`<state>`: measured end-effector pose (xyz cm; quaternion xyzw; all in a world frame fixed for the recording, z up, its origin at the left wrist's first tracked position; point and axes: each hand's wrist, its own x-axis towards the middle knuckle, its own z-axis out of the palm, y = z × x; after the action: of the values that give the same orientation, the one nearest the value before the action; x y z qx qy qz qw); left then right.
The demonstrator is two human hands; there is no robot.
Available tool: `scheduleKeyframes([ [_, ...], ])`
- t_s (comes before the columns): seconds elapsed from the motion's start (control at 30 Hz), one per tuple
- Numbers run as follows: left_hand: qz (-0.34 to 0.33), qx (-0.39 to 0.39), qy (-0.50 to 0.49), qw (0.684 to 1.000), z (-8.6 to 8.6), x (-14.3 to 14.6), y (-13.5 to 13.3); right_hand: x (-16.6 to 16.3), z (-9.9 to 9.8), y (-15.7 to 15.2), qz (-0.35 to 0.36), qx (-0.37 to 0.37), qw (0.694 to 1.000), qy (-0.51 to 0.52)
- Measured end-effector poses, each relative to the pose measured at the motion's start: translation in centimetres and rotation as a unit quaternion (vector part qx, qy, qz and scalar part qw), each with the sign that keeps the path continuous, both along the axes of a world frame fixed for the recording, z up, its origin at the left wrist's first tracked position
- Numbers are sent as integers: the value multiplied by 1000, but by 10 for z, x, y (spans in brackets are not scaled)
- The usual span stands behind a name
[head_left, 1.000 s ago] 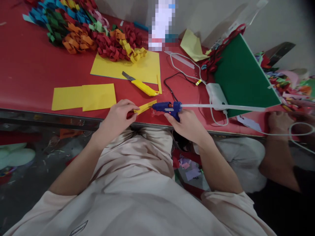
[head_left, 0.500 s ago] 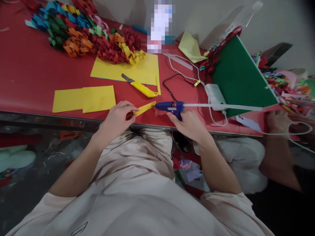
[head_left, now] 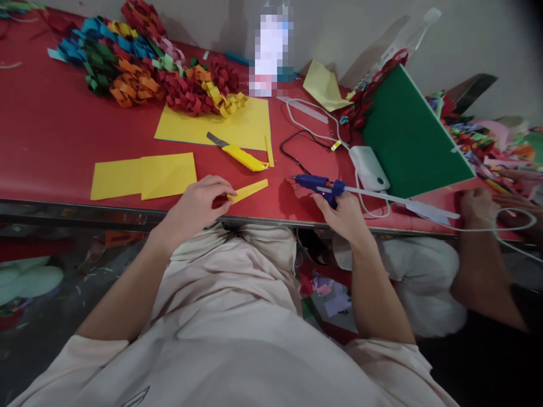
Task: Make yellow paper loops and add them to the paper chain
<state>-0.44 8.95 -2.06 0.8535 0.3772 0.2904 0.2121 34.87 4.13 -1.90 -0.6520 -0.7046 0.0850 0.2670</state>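
My left hand pinches one end of a narrow yellow paper strip that lies on the red table near its front edge. My right hand grips a blue glue gun with a long white glue stick trailing from its back. The gun's nozzle points left, a short way right of the strip's free end and apart from it.
A yellow utility knife lies on a yellow sheet. Two more yellow pieces lie left. Coloured paper chains pile at the back. A green board, white adapter and cables sit right. Another person's hand rests at the right edge.
My right hand has drawn the glue gun to the right, away from the strip's end. My left hand has kept its hold on the strip.
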Motion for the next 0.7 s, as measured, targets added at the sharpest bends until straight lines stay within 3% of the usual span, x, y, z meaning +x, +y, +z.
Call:
scheduleKeyframes([
  [0.1, -36, 4, 19, 999, 0, -4, 10, 4, -10, -4, -15, 15, 1000, 9],
  [0.17, -63, 1, 23, 998, -1, -6, 17, 1, -19, -19, -89, 79, 993, 14],
  [0.2, -74, -2, 25, 997, -1, -8, 20, -2, -24, -30, -145, 137, 980, 18],
  [0.27, -92, -4, 33, 995, -2, -10, 26, -14, -30, -55, -266, 284, 921, 9],
  [0.3, -99, -5, 39, 994, -2, -11, 29, -23, -31, -65, -262, 331, 907, -9],
  [0.33, -104, -5, 45, 994, -2, -12, 30, -34, -29, -72, -195, 353, 914, -35],
  [0.4, -114, -4, 53, 992, 0, -13, 32, -58, -18, -72, -19, 263, 962, -72],
  [0.43, -119, -3, 54, 992, 1, -13, 33, -69, -10, -64, 39, 176, 980, -89],
  [0.57, -139, 8, 47, 989, 5, -11, 31, -95, 21, -8, 116, 84, 977, -160],
  [0.7, -139, 11, 34, 990, 4, -10, 28, -96, 24, 29, 177, 29, 966, -184],
])
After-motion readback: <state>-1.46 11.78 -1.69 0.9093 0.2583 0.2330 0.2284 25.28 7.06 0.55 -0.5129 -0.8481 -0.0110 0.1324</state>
